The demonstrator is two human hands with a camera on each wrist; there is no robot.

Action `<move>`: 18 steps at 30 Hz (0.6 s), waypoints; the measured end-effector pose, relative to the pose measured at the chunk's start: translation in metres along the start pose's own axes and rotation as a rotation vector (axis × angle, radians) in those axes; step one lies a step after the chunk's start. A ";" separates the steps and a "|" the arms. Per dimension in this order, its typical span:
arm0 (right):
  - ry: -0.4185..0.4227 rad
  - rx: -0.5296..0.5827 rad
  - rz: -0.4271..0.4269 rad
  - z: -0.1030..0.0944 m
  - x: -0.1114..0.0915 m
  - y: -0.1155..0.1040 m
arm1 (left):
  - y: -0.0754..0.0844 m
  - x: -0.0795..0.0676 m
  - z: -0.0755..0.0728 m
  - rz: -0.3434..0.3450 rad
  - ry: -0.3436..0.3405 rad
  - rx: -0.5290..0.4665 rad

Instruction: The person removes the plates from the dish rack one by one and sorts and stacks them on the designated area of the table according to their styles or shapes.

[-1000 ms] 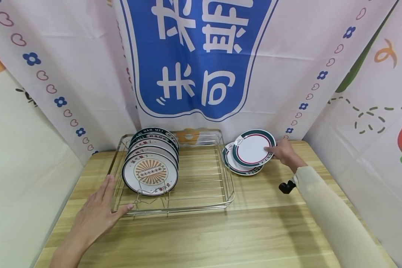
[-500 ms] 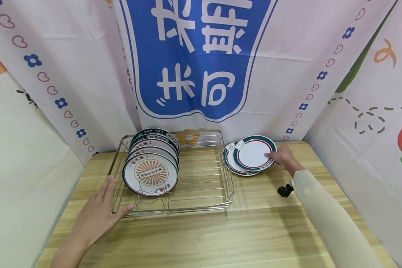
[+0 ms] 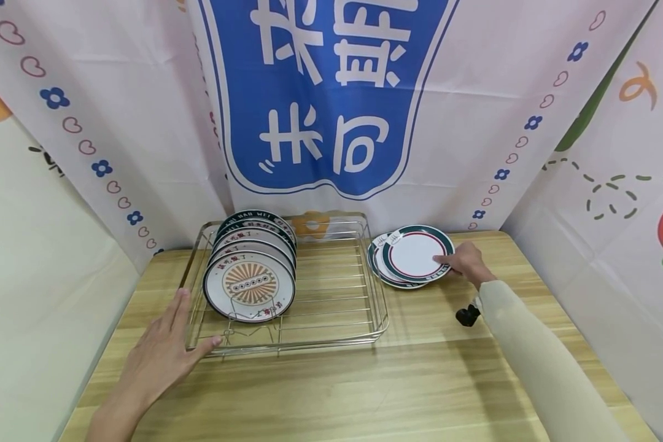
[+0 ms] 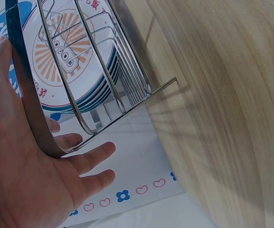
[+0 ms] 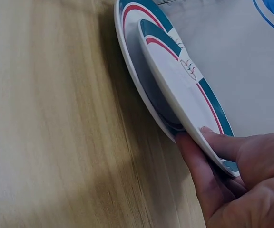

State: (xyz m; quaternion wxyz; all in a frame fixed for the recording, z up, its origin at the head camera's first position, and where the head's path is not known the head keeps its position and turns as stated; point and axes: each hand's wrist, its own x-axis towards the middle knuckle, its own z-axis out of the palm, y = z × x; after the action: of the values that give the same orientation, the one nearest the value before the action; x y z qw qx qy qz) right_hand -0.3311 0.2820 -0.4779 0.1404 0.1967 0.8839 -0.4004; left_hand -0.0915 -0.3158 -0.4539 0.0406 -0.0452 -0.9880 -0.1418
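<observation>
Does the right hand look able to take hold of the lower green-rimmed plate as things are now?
Probably not: the right hand pinches the upper plate, which covers much of the lower plate from above. This grip would likely have to release the upper one first.

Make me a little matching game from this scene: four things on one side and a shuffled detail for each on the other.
Things
1. Right hand
2. Left hand
3. Front plate in the rack
4. Blue sign

Details
A. Orange sunburst in its middle
B. Large white writing on it
C. Pinching the edge of a green-rimmed plate
D. At the rack's near left corner

Pairs: 1-C, 2-D, 3-A, 4-B
</observation>
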 end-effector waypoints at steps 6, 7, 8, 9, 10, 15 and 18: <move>0.028 -0.081 -0.077 0.004 -0.004 0.000 | 0.001 0.000 0.000 -0.003 0.000 0.000; 0.033 -0.089 -0.084 0.005 -0.005 0.000 | 0.001 0.000 0.000 -0.006 -0.003 -0.001; 0.039 -0.100 -0.097 0.005 -0.005 0.000 | 0.001 0.000 0.000 -0.009 -0.005 -0.001; 0.045 -0.114 -0.109 0.007 -0.005 0.000 | 0.001 -0.001 0.000 -0.010 -0.006 -0.001; 0.047 -0.126 -0.121 0.008 -0.006 0.000 | 0.000 -0.001 0.001 -0.011 -0.006 0.000; 0.054 -0.232 -0.174 0.013 -0.008 0.000 | 0.001 -0.001 0.000 -0.008 -0.002 0.003; 0.058 -0.271 -0.198 0.017 -0.009 -0.002 | 0.001 0.000 -0.001 -0.007 0.000 0.003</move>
State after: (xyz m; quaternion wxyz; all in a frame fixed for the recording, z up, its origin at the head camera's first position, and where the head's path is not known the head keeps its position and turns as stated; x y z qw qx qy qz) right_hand -0.3227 0.2662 -0.4837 0.1000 0.0996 0.9485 -0.2835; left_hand -0.0911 -0.3150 -0.4532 0.0404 -0.0417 -0.9884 -0.1406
